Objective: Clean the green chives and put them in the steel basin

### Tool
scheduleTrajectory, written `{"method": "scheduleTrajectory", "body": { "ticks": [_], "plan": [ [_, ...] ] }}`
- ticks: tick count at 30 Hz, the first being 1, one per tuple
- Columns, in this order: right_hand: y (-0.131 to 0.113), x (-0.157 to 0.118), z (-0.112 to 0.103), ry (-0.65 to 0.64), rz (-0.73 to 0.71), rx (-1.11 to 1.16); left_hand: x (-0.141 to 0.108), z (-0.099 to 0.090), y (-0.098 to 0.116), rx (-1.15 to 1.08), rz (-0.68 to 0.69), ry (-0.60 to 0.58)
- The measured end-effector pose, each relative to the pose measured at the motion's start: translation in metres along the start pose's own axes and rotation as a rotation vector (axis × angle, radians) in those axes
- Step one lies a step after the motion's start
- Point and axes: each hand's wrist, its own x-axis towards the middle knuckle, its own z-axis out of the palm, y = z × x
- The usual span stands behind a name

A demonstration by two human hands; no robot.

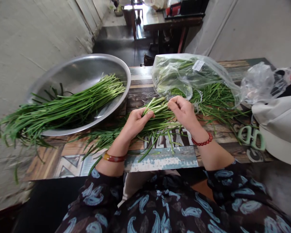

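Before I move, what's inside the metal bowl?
The metal bowl holds a bundle of long green stalks, their leafy ends hanging over the rim, and darker leaves behind. What lies beneath the bundle is hidden.

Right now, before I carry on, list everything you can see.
Basin: one, silver, left
Leafy stems: uncounted, green, lying across the basin
Loose greens: uncounted, green, on the table
Large bag: one, clear, behind the right hand, greens inside
Crumpled bag: one, clear, right
Cap: one, off-white, far right
Handles: one pair, pale green, beside the cap
Table: one, multicoloured, beneath
Back table: one, brown, background
Hands: two, bare, centre; left holding stems, right at their ends
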Motion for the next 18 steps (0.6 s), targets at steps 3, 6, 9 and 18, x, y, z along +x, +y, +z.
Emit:
{"method": "scheduleTrajectory", "body": {
  "ticks": [3,6,9,18],
  "plan": [
    [-0.004,-0.001,0.002,-0.055,-0.177,-0.097,-0.001,0.000,0.002,-0.005,0.008,-0.043],
    [-0.004,-0.002,0.003,-0.062,-0.274,-0.180,-0.001,0.001,0.003,0.070,0.059,-0.064],
    [0.002,-0.002,0.002,-0.066,-0.157,-0.155,0.000,0.003,-0.001,0.253,0.155,-0.006],
    [0.005,0.006,-0.024,0.000,0.079,-0.069,0.004,-0.006,-0.006,0.384,0.237,0.299]
  ]
}}
